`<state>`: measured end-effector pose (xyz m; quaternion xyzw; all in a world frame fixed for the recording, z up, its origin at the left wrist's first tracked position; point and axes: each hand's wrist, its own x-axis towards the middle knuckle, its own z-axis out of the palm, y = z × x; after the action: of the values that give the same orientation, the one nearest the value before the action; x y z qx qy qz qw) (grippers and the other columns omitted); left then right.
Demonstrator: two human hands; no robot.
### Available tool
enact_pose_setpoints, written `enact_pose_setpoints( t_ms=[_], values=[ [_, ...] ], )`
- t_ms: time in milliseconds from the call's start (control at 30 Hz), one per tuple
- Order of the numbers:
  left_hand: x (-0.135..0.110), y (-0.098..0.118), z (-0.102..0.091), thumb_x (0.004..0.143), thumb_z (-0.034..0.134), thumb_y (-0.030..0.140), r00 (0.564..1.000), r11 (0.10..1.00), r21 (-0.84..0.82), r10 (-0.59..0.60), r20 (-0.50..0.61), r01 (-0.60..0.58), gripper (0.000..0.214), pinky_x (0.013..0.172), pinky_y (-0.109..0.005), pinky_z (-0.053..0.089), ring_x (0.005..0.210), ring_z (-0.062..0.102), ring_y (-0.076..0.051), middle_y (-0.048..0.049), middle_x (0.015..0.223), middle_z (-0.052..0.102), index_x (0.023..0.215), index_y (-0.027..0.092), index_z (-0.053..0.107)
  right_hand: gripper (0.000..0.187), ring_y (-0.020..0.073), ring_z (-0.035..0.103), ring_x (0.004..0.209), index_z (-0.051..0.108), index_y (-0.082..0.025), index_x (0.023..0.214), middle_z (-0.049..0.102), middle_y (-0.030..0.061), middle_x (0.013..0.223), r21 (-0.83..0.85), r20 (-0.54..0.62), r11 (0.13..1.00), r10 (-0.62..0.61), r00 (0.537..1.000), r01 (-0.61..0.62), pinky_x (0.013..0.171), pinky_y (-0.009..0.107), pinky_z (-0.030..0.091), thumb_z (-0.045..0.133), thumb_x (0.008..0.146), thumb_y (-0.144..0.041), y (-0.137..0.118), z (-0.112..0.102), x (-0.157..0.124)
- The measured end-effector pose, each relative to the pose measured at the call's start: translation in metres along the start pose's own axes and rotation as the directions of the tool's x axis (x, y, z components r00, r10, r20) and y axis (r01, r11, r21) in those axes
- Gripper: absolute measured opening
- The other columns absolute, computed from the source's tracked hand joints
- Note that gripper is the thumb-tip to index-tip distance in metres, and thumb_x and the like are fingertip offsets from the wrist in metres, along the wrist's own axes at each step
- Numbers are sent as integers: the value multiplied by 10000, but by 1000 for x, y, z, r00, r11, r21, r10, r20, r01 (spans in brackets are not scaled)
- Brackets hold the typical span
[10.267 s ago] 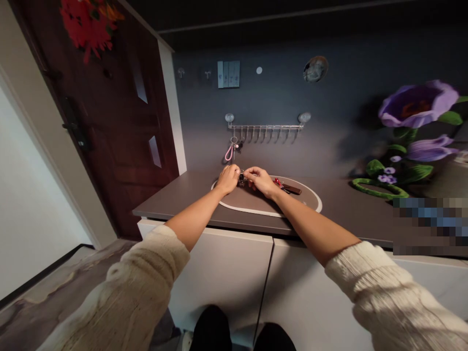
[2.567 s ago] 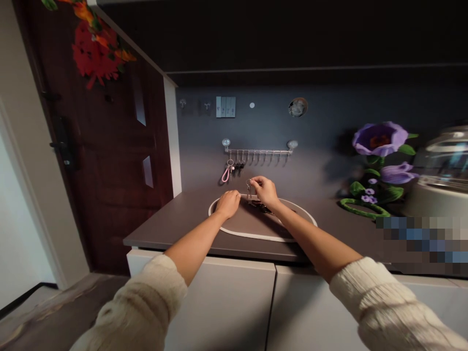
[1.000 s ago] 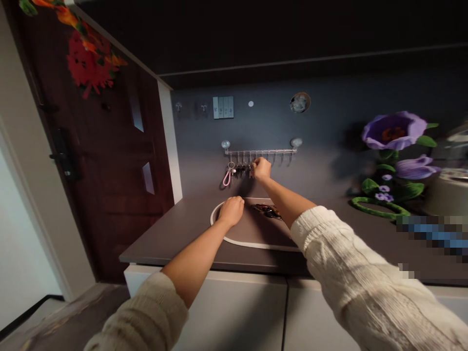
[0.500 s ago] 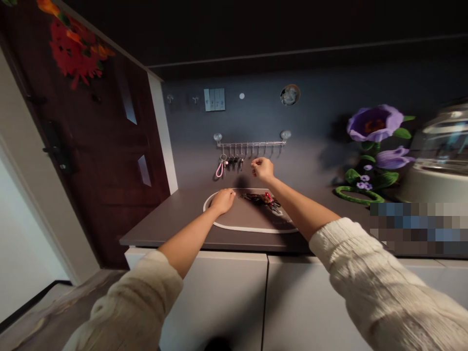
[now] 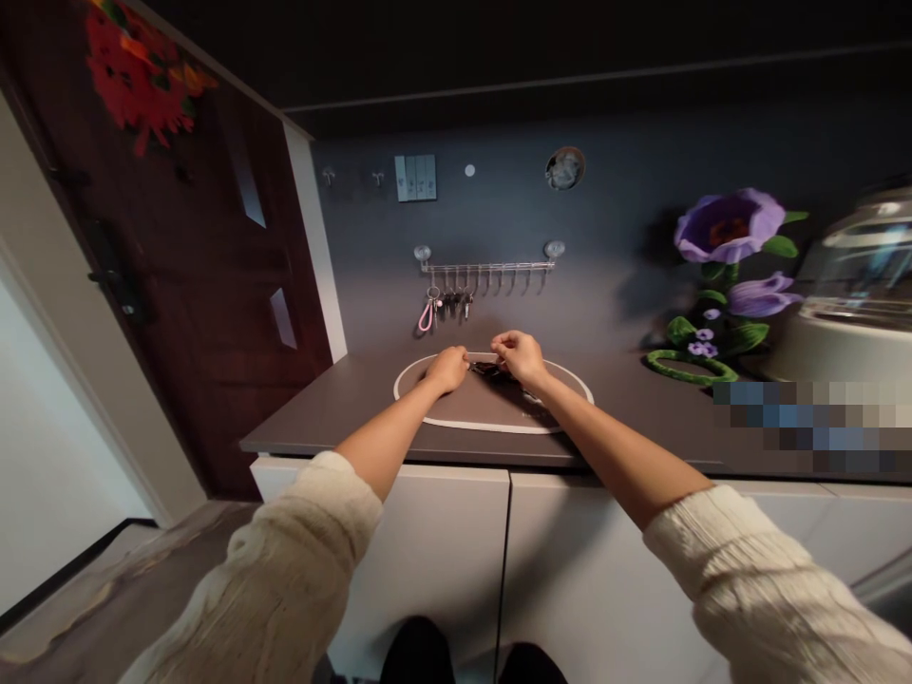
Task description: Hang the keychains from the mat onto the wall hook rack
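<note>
My left hand (image 5: 448,370) is closed beside the left end of a dark pile, apparently keys (image 5: 485,369), on an oval brown mat (image 5: 470,408) with a white rim. What its fingers grip is hidden. Just above the pile, my right hand (image 5: 522,357) has its thumb and fingers pinched together, and anything between them is too small to make out. My right hand and wrist cover much of the pile. Above the mat, a clear hook rack (image 5: 491,268) is fixed to the wall, with several keys (image 5: 456,304) and a pink loop strap (image 5: 426,316) hanging at its left end.
The mat lies on a dark countertop (image 5: 313,408) over white cabinet doors (image 5: 427,541). On the right stand a purple flower ornament (image 5: 733,233) and a glass-topped appliance (image 5: 862,285). A dark red door (image 5: 228,313) is at the left.
My right hand has come down from just below the rack's hooks to the pile. My left hand has shifted slightly right, closer to it. The view has shifted a little.
</note>
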<state>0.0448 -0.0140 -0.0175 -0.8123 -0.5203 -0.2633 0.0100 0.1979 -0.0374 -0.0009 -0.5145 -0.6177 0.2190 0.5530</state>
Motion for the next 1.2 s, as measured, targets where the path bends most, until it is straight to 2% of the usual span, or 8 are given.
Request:
enact_pose_setpoints(
  t_ms=[233,367,500,700,1200],
  values=[
    [8,0,17,792,497,168,999,999,-17,-45,-24,45,255,838,-279,399,958,549,-177,-110,1078,572,1036,157,572,92,109,555,604,607,-156,712,625,14,654,-293,15,940,-179,984,176,662,235,428,517,702,-172,16,-4,-6],
    [10,-4,23,800,496,196,998,998,-13,-61,-19,61,181,805,-283,400,910,555,-174,-87,1014,586,938,180,612,105,127,573,680,616,-159,737,645,36,720,-384,49,895,-227,973,228,708,246,421,513,717,-166,17,-4,-4],
    [12,-8,24,792,516,208,999,999,-29,-35,-29,34,123,783,-263,393,867,549,-155,-62,938,593,828,183,631,118,139,581,717,623,-161,763,655,47,760,-423,73,872,-236,969,244,725,254,420,511,727,-157,18,-3,-2],
    [16,-16,26,781,531,204,998,999,-42,22,-55,-24,102,750,-248,384,802,534,-139,-42,874,575,792,181,630,126,145,589,732,625,-164,791,664,52,790,-454,92,852,-246,965,261,719,253,422,509,742,-159,20,-1,-1],
    [13,-11,10,821,429,147,984,992,-116,23,-176,-44,167,774,-263,388,849,531,-160,-63,878,619,816,162,595,141,144,590,747,633,-171,814,665,47,793,-485,105,829,-259,960,276,719,247,415,507,752,-169,20,1,-1]
  ],
)
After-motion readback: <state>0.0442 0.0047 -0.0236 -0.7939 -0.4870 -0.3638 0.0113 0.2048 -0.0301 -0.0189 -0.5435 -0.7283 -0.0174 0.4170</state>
